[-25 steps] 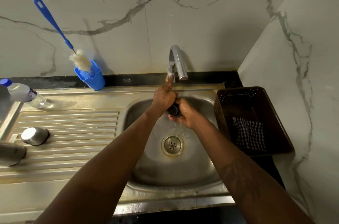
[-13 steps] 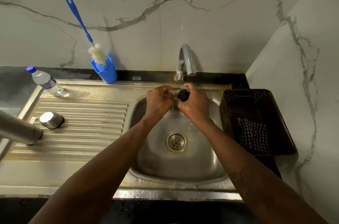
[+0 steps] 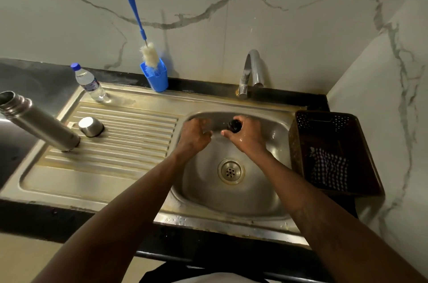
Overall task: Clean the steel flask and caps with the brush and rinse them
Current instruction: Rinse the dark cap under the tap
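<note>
My right hand (image 3: 245,138) grips a small black cap (image 3: 235,125) over the back of the sink basin (image 3: 261,192). My left hand (image 3: 194,135) hovers just left of it with fingers loosely curled, holding nothing. The steel flask (image 3: 39,121) stands open on the draining board (image 3: 120,143) at the left. A steel cup cap (image 3: 90,126) sits upside down beside it. The blue-handled bottle brush (image 3: 136,18) stands in a blue cup (image 3: 155,76) against the back wall.
The tap (image 3: 251,71) curves over the basin's back edge. A plastic water bottle (image 3: 89,82) stands at the board's back left. A dark basket (image 3: 333,153) with a checked cloth (image 3: 330,170) sits right of the sink.
My left hand has let go of the tap and moved away from the cap, to the left. My right hand still holds the black cap. The view has shifted so more of the flask shows.
</note>
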Action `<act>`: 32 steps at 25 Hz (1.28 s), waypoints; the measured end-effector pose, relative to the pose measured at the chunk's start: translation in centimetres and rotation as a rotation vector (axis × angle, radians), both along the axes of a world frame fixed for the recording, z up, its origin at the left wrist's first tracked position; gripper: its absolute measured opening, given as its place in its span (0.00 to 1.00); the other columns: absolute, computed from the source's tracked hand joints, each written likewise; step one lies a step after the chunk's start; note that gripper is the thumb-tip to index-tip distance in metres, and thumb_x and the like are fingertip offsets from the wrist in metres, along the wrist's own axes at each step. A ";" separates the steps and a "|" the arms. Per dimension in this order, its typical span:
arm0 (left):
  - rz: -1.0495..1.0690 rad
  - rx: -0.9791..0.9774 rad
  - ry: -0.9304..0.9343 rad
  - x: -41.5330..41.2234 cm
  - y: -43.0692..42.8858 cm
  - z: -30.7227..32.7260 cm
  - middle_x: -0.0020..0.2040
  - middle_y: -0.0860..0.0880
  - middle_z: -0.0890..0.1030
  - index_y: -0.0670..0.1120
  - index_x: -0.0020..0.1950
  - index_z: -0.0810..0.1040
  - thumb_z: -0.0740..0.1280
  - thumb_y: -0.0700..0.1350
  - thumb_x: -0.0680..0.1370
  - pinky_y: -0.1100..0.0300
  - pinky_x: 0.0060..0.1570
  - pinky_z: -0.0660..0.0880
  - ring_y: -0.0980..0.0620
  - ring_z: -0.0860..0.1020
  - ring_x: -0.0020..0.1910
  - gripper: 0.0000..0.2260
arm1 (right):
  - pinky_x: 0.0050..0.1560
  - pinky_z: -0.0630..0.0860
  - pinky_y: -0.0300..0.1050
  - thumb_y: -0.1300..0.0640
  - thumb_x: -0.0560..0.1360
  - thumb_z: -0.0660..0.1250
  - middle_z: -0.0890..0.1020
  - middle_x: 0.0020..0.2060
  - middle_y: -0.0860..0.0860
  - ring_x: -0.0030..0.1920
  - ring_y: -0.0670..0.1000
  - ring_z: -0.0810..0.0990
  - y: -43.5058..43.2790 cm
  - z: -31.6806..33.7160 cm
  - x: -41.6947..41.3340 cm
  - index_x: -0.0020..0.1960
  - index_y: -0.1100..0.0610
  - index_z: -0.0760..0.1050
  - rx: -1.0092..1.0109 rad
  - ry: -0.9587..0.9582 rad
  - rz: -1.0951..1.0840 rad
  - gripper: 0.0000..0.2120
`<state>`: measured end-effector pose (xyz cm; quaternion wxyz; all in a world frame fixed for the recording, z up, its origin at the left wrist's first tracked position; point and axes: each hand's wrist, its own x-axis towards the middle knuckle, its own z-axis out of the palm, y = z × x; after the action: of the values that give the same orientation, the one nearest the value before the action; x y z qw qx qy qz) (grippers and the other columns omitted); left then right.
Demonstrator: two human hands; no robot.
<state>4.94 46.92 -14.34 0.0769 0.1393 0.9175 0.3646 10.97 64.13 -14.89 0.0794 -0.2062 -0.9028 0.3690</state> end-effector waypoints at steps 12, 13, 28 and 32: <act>0.039 0.032 0.117 1.4 -6.8 0.1 0.61 0.46 0.85 0.49 0.70 0.79 0.73 0.42 0.78 0.58 0.59 0.74 0.45 0.82 0.60 0.20 | 0.55 0.73 0.40 0.46 0.73 0.78 0.80 0.60 0.53 0.59 0.53 0.78 -5.6 -0.1 0.6 0.68 0.53 0.74 0.120 0.125 0.116 0.27; 0.042 0.024 0.116 1.1 -7.5 0.0 0.60 0.46 0.85 0.49 0.69 0.80 0.73 0.43 0.78 0.58 0.59 0.74 0.45 0.83 0.60 0.19 | 0.57 0.73 0.39 0.46 0.74 0.77 0.80 0.61 0.53 0.59 0.51 0.78 -6.3 0.2 0.4 0.69 0.52 0.74 0.122 0.203 0.126 0.28; 0.129 0.156 0.075 -3.9 -23.1 -0.1 0.58 0.47 0.86 0.47 0.67 0.82 0.73 0.42 0.76 0.50 0.59 0.80 0.50 0.83 0.57 0.19 | 0.44 0.75 0.36 0.35 0.68 0.78 0.82 0.44 0.43 0.45 0.45 0.80 -22.8 1.8 -7.3 0.55 0.50 0.79 -0.045 0.089 0.033 0.25; 0.266 0.193 0.062 -4.8 -28.6 -0.4 0.57 0.47 0.86 0.44 0.64 0.83 0.72 0.40 0.78 0.54 0.54 0.83 0.52 0.84 0.50 0.15 | 0.56 0.79 0.42 0.40 0.65 0.82 0.84 0.52 0.46 0.53 0.47 0.82 -29.5 0.7 -10.7 0.62 0.50 0.79 -0.084 0.053 0.185 0.30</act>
<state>0.13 18.30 -14.74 -0.0140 0.0345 0.8905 0.4534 0.24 34.64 -14.15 0.0603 -0.1154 -0.8992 0.4178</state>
